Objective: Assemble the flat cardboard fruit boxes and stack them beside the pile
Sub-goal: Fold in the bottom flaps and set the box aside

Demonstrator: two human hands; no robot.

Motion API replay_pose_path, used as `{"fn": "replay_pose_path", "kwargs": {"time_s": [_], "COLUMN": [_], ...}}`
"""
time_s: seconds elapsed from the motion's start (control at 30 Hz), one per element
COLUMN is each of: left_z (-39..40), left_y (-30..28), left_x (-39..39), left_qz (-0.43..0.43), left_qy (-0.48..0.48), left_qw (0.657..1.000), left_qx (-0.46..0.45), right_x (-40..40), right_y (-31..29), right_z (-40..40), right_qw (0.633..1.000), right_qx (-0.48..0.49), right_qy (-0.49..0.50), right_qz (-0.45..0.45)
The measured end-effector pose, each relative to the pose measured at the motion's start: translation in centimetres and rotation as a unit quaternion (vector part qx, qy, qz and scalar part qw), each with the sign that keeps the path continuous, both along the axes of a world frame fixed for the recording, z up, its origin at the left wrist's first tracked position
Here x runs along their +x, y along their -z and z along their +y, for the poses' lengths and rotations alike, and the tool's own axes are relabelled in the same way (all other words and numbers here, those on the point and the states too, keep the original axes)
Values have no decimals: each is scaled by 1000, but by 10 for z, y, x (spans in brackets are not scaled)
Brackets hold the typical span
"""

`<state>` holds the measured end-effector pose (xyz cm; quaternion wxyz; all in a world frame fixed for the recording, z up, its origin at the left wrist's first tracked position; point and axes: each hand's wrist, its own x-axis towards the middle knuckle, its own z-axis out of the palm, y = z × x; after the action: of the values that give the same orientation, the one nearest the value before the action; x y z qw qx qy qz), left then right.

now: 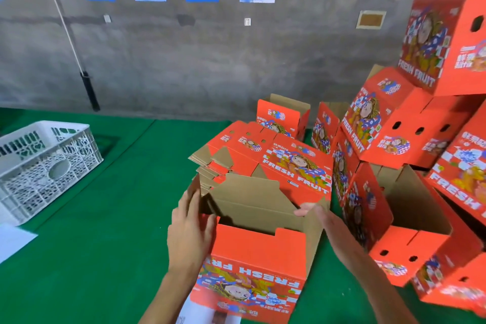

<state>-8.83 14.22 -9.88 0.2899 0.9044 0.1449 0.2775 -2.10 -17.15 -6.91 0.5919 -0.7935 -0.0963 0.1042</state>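
A red "FRESH FRUIT" cardboard box (259, 252) stands opened in front of me on the green floor, its brown inside showing and its top flaps up. My left hand (190, 229) presses flat against the box's left side flap with straight fingers. My right hand (324, 221) touches the right top edge, fingers extended. Behind the box lies the pile of flat boxes (252, 150). To the right rises a stack of assembled red boxes (410, 134).
A white plastic crate (44, 163) sits at the left on the green floor (105, 218). White paper (13, 241) lies at the far left edge. A grey wall with posters stands behind. Two opened boxes (285, 116) stand behind the flat pile.
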Motion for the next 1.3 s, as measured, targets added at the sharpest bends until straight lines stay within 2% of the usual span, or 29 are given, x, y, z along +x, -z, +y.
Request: {"fn": "replay_pose_path", "kwargs": {"time_s": [0.1,0.2,0.27,0.4,0.53,0.63,0.77,0.9,0.97,1.03,1.1,1.23,1.3], "left_z": [-1,4,6,2,-3,-2,4,1,2,1,-1,-3,-4], "left_y": [-3,-4,0,2,-1,-6,-7,-3,-2,-2,-2,-10,-14], "left_x": [3,3,4,12,23,28,29,29,31,32,29,25,29], "left_qz": [-9,28,53,70,69,74,64,41,29,18,36,98,140], "left_qy": [137,239,240,206,195,198,200,210,204,198,210,215,203], "left_qw": [984,959,955,961,972,976,978,977,978,980,977,971,969], "left_qx": [110,150,169,170,112,55,17,-18,-39,-6,11,-26,26], "right_x": [15,10,-2,-13,-8,-9,-7,-1,1,1,1,3,7], "right_y": [-4,2,9,32,45,46,40,39,38,41,41,43,40], "right_z": [1,10,16,19,29,32,34,32,31,30,32,42,49], "right_qw": [994,993,992,991,987,985,971,975,960,947,953,960,947], "right_qx": [93,82,83,117,19,5,-46,-114,-147,-155,-159,-192,-245], "right_qy": [28,33,82,42,43,64,51,11,-6,-22,-28,-6,-1], "right_qz": [55,80,46,-50,-153,-161,-228,-190,-238,-280,-256,-201,-210]}}
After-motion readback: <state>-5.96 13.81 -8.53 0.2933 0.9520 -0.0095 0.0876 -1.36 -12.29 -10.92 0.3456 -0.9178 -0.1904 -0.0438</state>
